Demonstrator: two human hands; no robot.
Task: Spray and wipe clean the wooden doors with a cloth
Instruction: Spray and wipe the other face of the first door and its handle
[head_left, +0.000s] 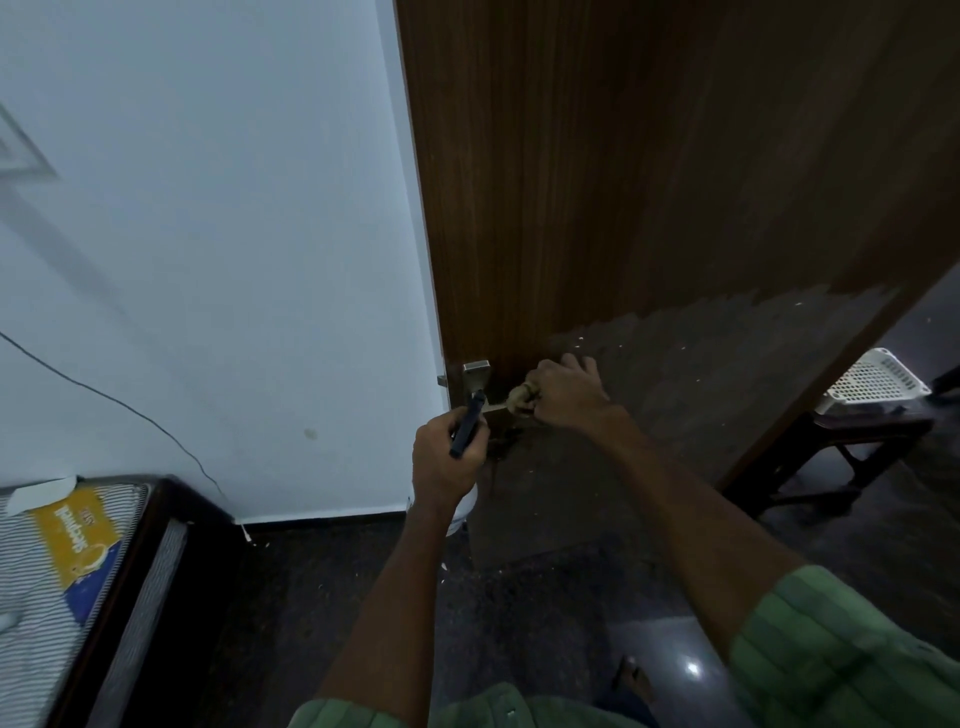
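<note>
My left hand (448, 457) has its grip clamped on the sprayer (467, 426) below the door (597, 182) handle (477, 382); right hand (566, 392) beside it, grip clamped on the cloth (521, 399).

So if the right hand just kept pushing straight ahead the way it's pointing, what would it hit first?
Probably the door. The right hand grips a cloth at the handle, knuckles towards the wood, so cloth and handle meet first, with the panel right behind. Depth is hard to judge from one view.
</note>
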